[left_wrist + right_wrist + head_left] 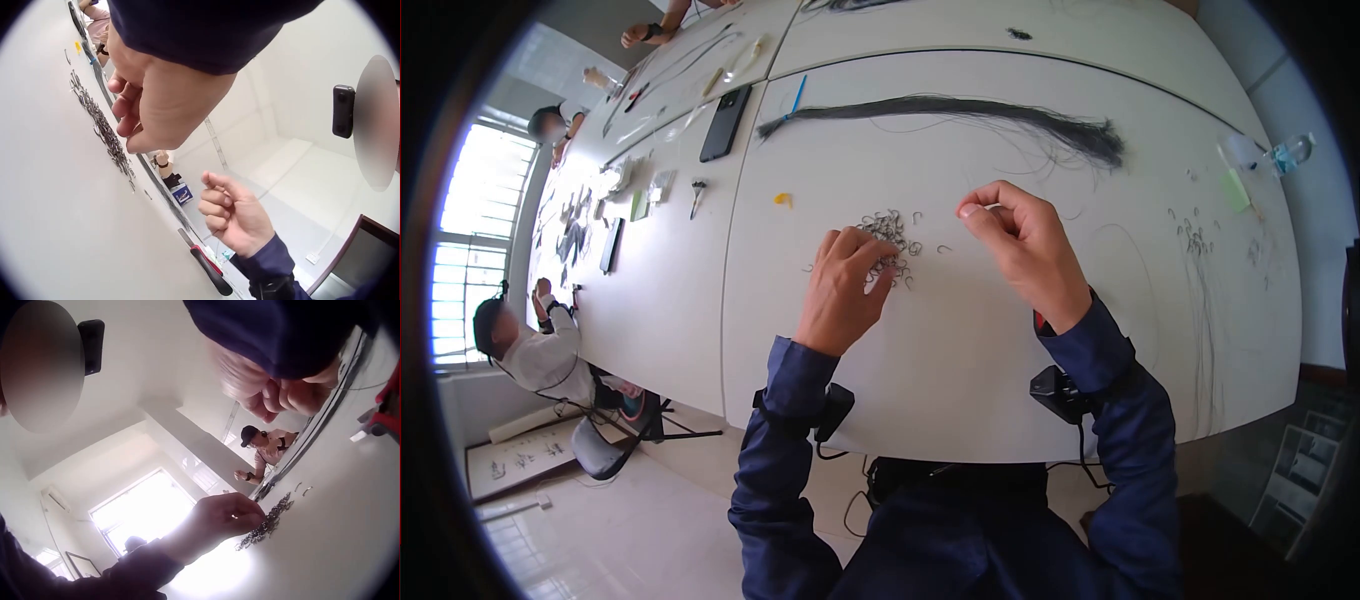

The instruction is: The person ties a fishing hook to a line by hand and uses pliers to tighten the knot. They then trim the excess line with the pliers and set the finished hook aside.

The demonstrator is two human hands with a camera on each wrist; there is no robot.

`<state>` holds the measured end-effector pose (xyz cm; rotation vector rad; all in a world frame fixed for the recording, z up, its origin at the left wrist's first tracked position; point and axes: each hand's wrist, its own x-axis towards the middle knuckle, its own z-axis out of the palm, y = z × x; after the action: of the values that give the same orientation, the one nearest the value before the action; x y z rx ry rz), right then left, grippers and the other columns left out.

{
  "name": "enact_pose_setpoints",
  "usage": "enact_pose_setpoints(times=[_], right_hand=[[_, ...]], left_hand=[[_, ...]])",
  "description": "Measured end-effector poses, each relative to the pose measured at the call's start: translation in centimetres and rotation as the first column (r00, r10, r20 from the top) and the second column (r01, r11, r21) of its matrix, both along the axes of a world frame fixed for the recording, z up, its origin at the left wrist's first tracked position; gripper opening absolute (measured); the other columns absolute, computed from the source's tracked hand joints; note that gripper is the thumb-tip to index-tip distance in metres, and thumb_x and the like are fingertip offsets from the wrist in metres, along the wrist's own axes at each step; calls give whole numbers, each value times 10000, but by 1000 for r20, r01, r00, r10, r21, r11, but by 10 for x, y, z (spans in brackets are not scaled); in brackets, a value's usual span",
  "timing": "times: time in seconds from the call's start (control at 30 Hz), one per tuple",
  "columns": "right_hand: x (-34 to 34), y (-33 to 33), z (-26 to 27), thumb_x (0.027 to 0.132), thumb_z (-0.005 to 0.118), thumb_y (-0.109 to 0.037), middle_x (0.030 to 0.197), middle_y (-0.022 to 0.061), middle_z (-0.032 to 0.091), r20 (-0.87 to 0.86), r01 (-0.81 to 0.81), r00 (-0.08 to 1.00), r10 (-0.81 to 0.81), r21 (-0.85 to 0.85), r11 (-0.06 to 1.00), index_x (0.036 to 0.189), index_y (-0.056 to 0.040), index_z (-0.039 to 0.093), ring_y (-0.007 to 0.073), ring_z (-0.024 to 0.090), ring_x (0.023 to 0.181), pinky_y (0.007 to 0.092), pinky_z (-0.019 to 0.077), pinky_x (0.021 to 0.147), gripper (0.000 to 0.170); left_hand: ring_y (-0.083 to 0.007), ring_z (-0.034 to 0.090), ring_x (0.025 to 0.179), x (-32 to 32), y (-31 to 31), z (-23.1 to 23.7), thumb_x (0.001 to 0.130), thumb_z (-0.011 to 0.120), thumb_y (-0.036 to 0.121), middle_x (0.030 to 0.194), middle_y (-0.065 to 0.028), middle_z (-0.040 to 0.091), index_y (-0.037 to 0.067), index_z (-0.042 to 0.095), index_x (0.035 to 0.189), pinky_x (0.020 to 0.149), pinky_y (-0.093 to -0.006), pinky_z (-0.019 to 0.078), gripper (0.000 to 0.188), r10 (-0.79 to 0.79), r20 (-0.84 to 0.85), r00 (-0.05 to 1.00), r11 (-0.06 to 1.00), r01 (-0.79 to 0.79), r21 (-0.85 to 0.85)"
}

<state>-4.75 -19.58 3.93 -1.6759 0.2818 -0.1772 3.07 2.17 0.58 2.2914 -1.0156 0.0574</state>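
Small dark metal hooks (884, 228) lie piled on the white table; in the left wrist view the pile (100, 125) stretches beside my left hand (169, 103). My left hand (840, 285) is over the pile's near left side, its fingers loosely bent and thumb apart from the index finger. To the right, my right hand (1030, 245) is raised with thumb and index fingertips together. A thin strand (369, 388) runs from the right hand (281, 394) in the right wrist view; its held end is hidden. A few loose hooks (943, 249) lie between the hands.
A bundle of dark strands (960, 108) lies beyond the hooks. A yellow piece (782, 200) and black phone (725, 124) lie left. Red-handled cutters (209, 270) are beside the right forearm. More hooks with strands (1195, 240) lie right. Other people sit around the tables.
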Motion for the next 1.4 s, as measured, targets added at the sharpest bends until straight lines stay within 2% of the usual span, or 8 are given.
enact_pose_setpoints(times=[0.2, 0.27, 0.47, 0.57, 0.7, 0.9, 1.13, 1.4], right_hand=[[8, 16, 16, 962, 615, -199, 570, 5, 508, 44, -100, 994, 101, -37, 994, 956, -3, 658, 63, 416, 522, 266, 355, 507, 201], [7, 18, 11, 955, 616, -200, 592, 35, 566, -3, -133, 991, 133, -32, 991, 953, -1, 656, 84, 494, 528, 278, 409, 528, 203], [9, 15, -4, 950, 619, -195, 612, 53, 602, -83, -158, 985, 151, -91, 983, 956, -1, 654, 116, 557, 534, 291, 455, 551, 197], [12, 9, -8, 948, 625, -193, 607, 51, 594, -62, -112, 992, 106, -105, 988, 965, 0, 655, 119, 552, 529, 290, 451, 547, 196], [14, -2, -4, 951, 629, -178, 604, 43, 584, -72, -59, 996, 50, -128, 990, 984, 8, 655, 103, 538, 526, 274, 434, 534, 191], [13, -9, 5, 962, 636, -152, 643, 16, 615, -35, -5, 999, 3, -72, 997, 1001, 23, 654, 46, 501, 536, 234, 390, 509, 180], [6, -5, 32, 968, 659, -162, 659, -17, 611, -53, 28, 998, -26, 33, 999, 998, 29, 653, 1, 449, 548, 199, 357, 507, 193], [1, -8, 29, 954, 661, -154, 594, -59, 539, 0, 4, 1000, -4, -74, 997, 988, 28, 662, -9, 403, 526, 199, 307, 493, 185]], left_hand=[[-269, 596, 909, 5, 0, -6, 791, 754, 9, 908, -55, 666, 71, 746, 903, 812, -374, 500, 128, -7, -29, 1000, 999, 6, -45], [-243, 612, 860, 6, 0, -4, 796, 759, 14, 861, -49, 678, 70, 755, 898, 774, -355, 504, 116, 8, -15, 1000, 997, -9, -81], [-99, 630, 732, 11, -9, 26, 878, 728, 32, 842, -38, 724, 20, 748, 924, 685, -258, 489, 52, 46, -379, 924, 990, -93, -106], [-82, 650, 774, 31, -22, 34, 907, 712, 43, 878, -46, 735, -22, 727, 967, 700, -240, 504, 90, -83, -559, 825, 983, -24, -181], [-104, 661, 793, 40, -49, 42, 919, 698, 48, 847, -74, 726, -39, 706, 1011, 706, -245, 506, 127, -229, -655, 720, 939, -16, -345], [-107, 649, 770, 45, -68, 43, 922, 694, 76, 832, -71, 716, -36, 693, 993, 681, -249, 477, 132, -322, -674, 665, 881, -49, -470], [-126, 672, 789, 35, -64, 60, 930, 696, 70, 846, -83, 719, -45, 670, 1009, 683, -246, 505, 141, -324, -698, 638, 886, -53, -460], [-161, 695, 789, 25, -65, 68, 948, 667, 57, 864, -116, 726, -61, 649, 1022, 689, -276, 549, 140, -356, -678, 643, 852, -74, -518]])
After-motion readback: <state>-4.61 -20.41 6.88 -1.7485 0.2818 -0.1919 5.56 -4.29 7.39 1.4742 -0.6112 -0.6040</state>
